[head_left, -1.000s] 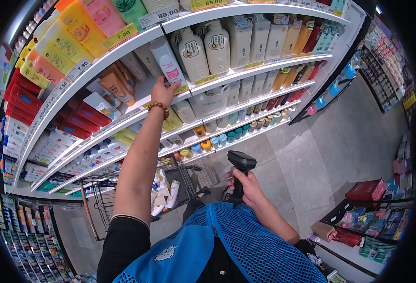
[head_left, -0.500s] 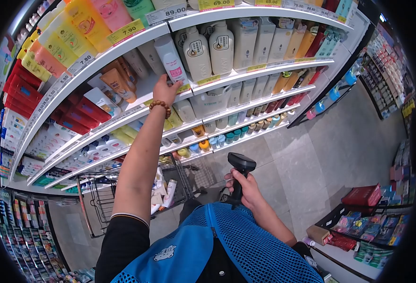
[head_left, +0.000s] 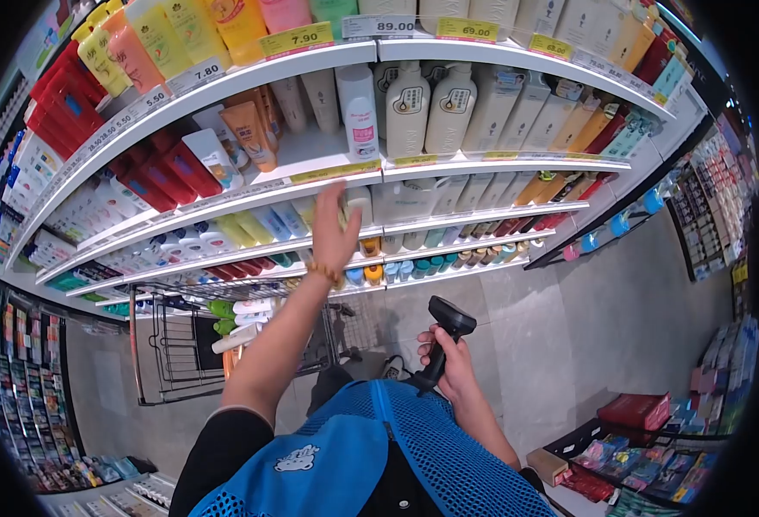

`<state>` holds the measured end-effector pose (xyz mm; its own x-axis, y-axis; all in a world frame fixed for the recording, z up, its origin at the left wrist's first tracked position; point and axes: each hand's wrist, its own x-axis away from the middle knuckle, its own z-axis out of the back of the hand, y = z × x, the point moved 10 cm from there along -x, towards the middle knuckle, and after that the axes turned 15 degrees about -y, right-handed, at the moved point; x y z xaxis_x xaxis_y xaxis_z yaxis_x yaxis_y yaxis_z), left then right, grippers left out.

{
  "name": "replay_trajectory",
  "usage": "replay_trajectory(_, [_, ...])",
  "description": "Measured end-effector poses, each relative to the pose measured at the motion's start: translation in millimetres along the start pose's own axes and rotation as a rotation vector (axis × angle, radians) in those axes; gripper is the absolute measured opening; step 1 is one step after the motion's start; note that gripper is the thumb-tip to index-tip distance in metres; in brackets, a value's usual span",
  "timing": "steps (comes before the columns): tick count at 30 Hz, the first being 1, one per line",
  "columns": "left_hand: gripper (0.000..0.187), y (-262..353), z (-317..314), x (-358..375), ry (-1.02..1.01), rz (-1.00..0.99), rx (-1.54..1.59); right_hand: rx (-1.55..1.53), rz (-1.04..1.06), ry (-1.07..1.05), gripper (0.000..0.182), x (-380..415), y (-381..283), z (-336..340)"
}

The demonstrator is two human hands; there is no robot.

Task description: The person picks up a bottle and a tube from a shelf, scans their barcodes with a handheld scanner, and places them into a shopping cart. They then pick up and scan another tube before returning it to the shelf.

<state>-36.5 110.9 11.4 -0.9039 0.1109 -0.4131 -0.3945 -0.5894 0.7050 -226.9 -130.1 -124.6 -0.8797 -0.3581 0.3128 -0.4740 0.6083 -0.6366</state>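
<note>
My left hand [head_left: 335,234], a beaded bracelet at its wrist, reaches in front of the shelves with its fingers apart and nothing in it. Just above it, a white bottle with a pink label [head_left: 360,116] stands upright on the shelf, apart from my fingers. To its right are cream pump bottles [head_left: 406,103], and an orange tube [head_left: 248,133] leans to its left. My right hand [head_left: 454,366] is wrapped round the handle of a black barcode scanner [head_left: 451,317], held low in front of my body.
A wire shopping cart [head_left: 160,353] with bottles in it stands at lower left, below the shelves. Price tags line the shelf edge [head_left: 517,52]. At lower right, a black bin [head_left: 569,441] holds packaged goods. Grey tiled floor [head_left: 560,336] lies to the right.
My left hand has let go of the white bottle with the pink label and drawn down from it. The bottle now stands straighter. My right hand still holds the scanner.
</note>
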Motion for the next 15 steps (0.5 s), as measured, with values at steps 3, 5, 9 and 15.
replay_trajectory(3, [0.039,-54.1,-44.4,99.8,-0.187,0.139,0.046,-0.004,-0.007,0.000,0.023,-1.7,0.3,0.8])
replay_trajectory(5, [0.043,-134.2,-83.5,194.5,-0.392,0.424,-0.044,0.002,-0.032,-0.009,0.023,-5.8,1.3,-0.4])
replay_trajectory(9, [0.054,-210.2,-98.7,381.5,-0.774,0.853,-0.227,0.053,-0.072,-0.014,0.022,-14.4,4.0,-5.4])
replay_trajectory(15, [0.046,-179.0,-74.2,434.6,-0.741,0.688,-0.202,0.050,-0.161,-0.033,0.024,-33.7,19.0,-16.0])
